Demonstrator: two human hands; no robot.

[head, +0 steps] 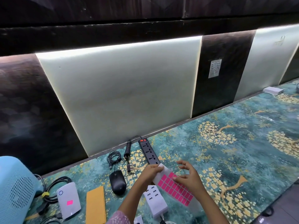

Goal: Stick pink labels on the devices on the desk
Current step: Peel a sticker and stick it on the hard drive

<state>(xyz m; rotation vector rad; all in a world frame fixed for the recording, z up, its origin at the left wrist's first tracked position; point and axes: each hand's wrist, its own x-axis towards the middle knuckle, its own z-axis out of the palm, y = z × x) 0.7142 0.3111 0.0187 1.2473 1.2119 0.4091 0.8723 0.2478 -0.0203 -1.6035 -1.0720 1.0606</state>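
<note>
Closest in, a patterned sleeve leads to the left hand, which pinches the top end of the label sheet held just over the desk, while the right hand is spread wide, one fingertip on the pink squares. Peeling looks to be the step in hand; next a corner must lift cleanly. I count one sheet, one stuck label on one white box, and one mouse, one power strip and one USB charger bare.
</note>
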